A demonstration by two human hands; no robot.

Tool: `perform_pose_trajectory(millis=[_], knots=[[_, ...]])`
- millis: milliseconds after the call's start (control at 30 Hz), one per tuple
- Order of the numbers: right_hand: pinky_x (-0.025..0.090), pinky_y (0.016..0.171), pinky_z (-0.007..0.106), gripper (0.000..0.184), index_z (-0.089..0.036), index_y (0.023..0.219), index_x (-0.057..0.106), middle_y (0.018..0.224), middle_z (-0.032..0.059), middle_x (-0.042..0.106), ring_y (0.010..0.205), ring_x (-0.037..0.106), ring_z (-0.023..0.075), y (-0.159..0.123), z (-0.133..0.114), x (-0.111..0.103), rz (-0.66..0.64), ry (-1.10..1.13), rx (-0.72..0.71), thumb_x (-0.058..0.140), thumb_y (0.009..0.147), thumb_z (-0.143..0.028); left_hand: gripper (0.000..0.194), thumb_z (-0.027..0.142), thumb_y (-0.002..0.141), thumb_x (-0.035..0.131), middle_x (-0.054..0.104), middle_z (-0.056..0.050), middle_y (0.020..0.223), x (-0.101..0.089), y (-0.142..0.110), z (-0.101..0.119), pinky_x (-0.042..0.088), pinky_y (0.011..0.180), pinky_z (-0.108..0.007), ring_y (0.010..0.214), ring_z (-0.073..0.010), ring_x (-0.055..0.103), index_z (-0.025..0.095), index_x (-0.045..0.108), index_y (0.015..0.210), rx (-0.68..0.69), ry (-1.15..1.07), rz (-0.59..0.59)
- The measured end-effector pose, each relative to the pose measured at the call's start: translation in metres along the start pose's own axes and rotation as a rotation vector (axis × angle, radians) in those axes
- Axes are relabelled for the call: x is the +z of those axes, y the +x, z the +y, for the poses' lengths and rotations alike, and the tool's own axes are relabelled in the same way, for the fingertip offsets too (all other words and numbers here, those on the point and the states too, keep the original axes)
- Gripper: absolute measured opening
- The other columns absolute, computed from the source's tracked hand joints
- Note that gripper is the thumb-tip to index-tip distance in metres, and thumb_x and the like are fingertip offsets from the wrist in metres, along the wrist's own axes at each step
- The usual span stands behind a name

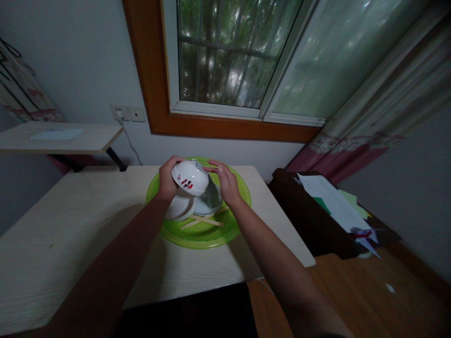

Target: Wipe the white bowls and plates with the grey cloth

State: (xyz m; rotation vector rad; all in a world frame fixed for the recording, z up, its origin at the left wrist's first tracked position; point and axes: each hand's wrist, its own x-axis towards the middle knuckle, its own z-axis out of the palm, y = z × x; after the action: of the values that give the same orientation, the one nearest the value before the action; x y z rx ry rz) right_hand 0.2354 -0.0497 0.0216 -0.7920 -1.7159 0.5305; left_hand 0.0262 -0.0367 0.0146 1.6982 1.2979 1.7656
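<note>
My left hand (168, 178) is closed on a white bowl (190, 178) with red markings, tipped on its side over a green basin (204, 241). At the bowl's right side is my right hand (227, 180), its fingers reaching toward the rim. A grey, soft-looking patch (212, 193) shows beneath those fingers; whether it is a cloth or a shadow I cannot tell. Inside the basin, white plates (181, 206) lie at the left, with a pale round dish (206, 206) beside them. Light wooden chopsticks (207, 220) lie crossed in front of the dishes.
The basin stands on a pale wooden table (105, 211) below a window (229, 61). A raised shelf (63, 136) with a sheet of paper stands at the left. Right of the table, papers (334, 202) lie on a dark brown piece of furniture (299, 216).
</note>
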Motion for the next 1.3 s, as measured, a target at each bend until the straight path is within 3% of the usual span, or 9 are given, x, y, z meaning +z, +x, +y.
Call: perform_pose_trajectory(millis=[167,367,500,667,867,1000,1133,1300], knots=[[0.038,0.119,0.044,0.047,-0.027,0.124,0.07,0.115,0.0045,0.078,0.137,0.055,0.0216,-0.001,-0.008,-0.004,-0.049,0.06,-0.07,0.035,0.107,-0.052,0.014,0.026,0.074,0.062,0.074,0.0,0.087,0.0,0.0,0.002,0.05,0.076,-0.03,0.083,-0.0191,0.065,0.024,0.069,0.087,-0.019,0.002,-0.018],[0.038,0.119,0.043,0.048,-0.027,0.128,0.067,0.131,0.0051,0.071,0.135,0.057,0.0205,0.0,0.001,0.004,-0.049,0.011,0.006,0.034,0.106,-0.054,0.017,0.026,0.079,0.06,0.075,0.0,0.091,-0.001,0.0,0.0,0.05,0.079,-0.029,0.087,-0.0179,0.066,0.022,0.07,0.092,-0.004,-0.035,-0.087],[0.041,0.116,0.045,0.049,-0.025,0.128,0.067,0.117,0.0066,0.077,0.129,0.061,0.0226,0.0,0.002,0.001,-0.008,0.045,0.037,0.036,0.105,-0.056,0.015,0.027,0.077,0.06,0.075,0.0,0.091,-0.001,0.001,-0.001,0.051,0.079,-0.029,0.087,-0.0186,0.066,0.024,0.069,0.09,-0.028,-0.053,-0.04],[0.038,0.12,0.046,0.046,-0.028,0.124,0.07,0.114,0.0043,0.078,0.137,0.056,0.0225,-0.002,-0.008,-0.005,-0.066,0.126,-0.057,0.037,0.106,-0.054,0.013,0.027,0.075,0.06,0.072,0.001,0.084,0.0,0.002,-0.003,0.049,0.075,-0.028,0.081,-0.0179,0.065,0.026,0.068,0.085,-0.023,-0.033,-0.056],[0.036,0.122,0.046,0.05,-0.031,0.136,0.063,0.144,0.0024,0.063,0.14,0.052,0.0216,-0.001,-0.005,0.003,-0.177,0.094,-0.021,0.035,0.105,-0.057,0.012,0.027,0.074,0.059,0.072,0.002,0.081,0.0,0.002,0.001,0.049,0.072,-0.028,0.079,-0.0184,0.063,0.026,0.067,0.083,-0.032,-0.008,-0.103],[0.037,0.121,0.045,0.05,-0.031,0.132,0.067,0.136,0.0027,0.069,0.135,0.056,0.0209,0.001,0.0,0.004,-0.106,0.0,0.006,0.032,0.106,-0.056,0.015,0.027,0.075,0.061,0.074,0.001,0.089,-0.001,0.002,0.001,0.051,0.078,-0.029,0.086,-0.0192,0.066,0.026,0.069,0.088,-0.031,-0.051,-0.09],[0.044,0.114,0.045,0.051,-0.028,0.114,0.076,0.125,0.0054,0.074,0.128,0.061,0.0231,0.001,-0.001,-0.001,-0.009,-0.013,-0.027,0.034,0.106,-0.055,0.017,0.029,0.075,0.061,0.074,0.0,0.09,-0.001,0.002,-0.004,0.051,0.08,-0.029,0.087,-0.0186,0.066,0.025,0.068,0.09,-0.043,-0.084,-0.029],[0.04,0.118,0.05,0.045,-0.029,0.122,0.071,0.113,0.0039,0.078,0.137,0.055,0.0251,-0.002,-0.008,-0.007,-0.089,0.089,-0.071,0.04,0.104,-0.056,0.016,0.031,0.075,0.06,0.074,0.0,0.089,0.0,0.004,-0.008,0.051,0.079,-0.03,0.086,-0.0191,0.064,0.026,0.068,0.087,-0.071,-0.041,-0.013]])
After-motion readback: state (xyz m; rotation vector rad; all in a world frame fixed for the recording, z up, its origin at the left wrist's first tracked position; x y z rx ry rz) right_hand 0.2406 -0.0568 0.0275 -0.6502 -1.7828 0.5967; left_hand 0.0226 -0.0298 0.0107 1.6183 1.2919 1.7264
